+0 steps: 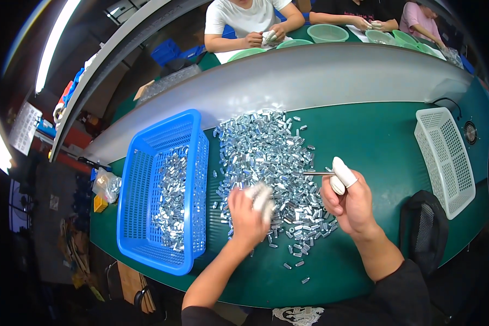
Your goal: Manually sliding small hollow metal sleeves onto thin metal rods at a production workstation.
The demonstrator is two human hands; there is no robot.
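My right hand (349, 196) is closed on a thin dark metal rod (317, 173), which points left over the pile. White finger cots cover its thumb and a fingertip. Below the rod lies a wide heap of small, shiny silver metal pieces (266, 146), short and cylindrical or many-sided. Over the heap's lower left part is my left hand (250, 214), also with white finger cots. Motion smears its fingers, so whether it holds a piece cannot be made out. More of the same metal pieces (173, 201) lie in the blue plastic basket (192, 239) left of the heap.
A white perforated basket (445, 163) stands at the right, near a black mesh-backed object (424, 231). A grey metal partition (331, 79) bounds the green table (358, 125) at the back. Beyond it, people work with green bowls (327, 33). A plastic bag (107, 185) lies far left.
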